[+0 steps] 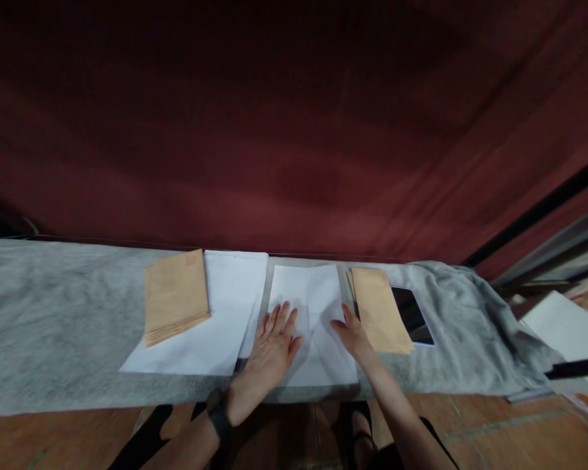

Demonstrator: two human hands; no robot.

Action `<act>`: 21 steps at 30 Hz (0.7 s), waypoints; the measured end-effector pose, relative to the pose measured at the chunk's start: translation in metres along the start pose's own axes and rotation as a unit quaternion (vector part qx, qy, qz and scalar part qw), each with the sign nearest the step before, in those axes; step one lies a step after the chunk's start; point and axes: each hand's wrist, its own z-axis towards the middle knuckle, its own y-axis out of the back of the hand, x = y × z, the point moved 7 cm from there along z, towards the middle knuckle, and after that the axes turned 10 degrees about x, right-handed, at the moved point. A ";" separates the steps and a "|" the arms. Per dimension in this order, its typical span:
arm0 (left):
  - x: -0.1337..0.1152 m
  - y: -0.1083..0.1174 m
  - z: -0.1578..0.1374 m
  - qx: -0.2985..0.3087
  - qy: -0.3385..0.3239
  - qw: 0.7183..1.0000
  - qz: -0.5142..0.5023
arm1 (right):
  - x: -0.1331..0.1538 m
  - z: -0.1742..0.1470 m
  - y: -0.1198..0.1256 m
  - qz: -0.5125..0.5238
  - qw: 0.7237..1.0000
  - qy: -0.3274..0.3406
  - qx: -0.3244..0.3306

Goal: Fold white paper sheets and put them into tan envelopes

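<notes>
In front of me a white sheet of paper (318, 365) with faint crease lines lies on the grey cloth. My left hand (273, 343) rests flat on its left part, fingers spread, with a dark watch on the wrist. At the sheet's right edge is my right hand (353, 334), thumb and forefinger apart; its other fingers are partly hidden. Left of the sheet, a stack of brown envelopes (174, 294) sits on more white paper (235, 287). Just beyond my right hand lies a second pile of brown envelopes (379, 310).
A dark-screened phone or tablet (412, 314) lies partly under the right-hand envelopes. Grey cloth (53, 320) covers the long narrow surface, bunched at the right end. Behind it rises a dark red wall or curtain (294, 163). White and printed items (566, 323) stand at far right.
</notes>
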 end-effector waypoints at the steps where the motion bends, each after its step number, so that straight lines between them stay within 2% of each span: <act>1: -0.005 -0.005 -0.002 0.001 -0.012 1.000 -0.003 | -0.001 -0.002 0.000 -0.001 1.000 -0.005 0.005; 6: -0.022 -0.016 -0.004 -0.005 -0.044 0.999 0.005 | 0.010 -0.016 0.013 -0.084 0.996 -0.014 -0.016; 10: -0.031 -0.019 0.000 -0.011 -0.054 0.998 0.011 | 0.042 -0.023 0.020 -0.160 0.984 0.037 -0.063; 12: -0.036 -0.023 0.003 -0.011 -0.067 0.998 0.015 | 0.061 -0.026 0.009 -0.154 0.983 0.088 -0.055; 16: -0.045 -0.033 0.003 -0.002 -0.106 0.994 0.032 | 0.088 -0.035 -0.032 -0.133 0.978 0.157 0.018; 18: -0.044 -0.034 0.003 0.001 -0.107 0.994 0.038 | 0.092 -0.040 -0.045 -0.144 0.975 0.167 0.032; 21: -0.037 -0.029 0.002 -0.004 -0.096 0.995 0.031 | 0.087 -0.043 -0.046 -0.176 0.972 0.155 0.020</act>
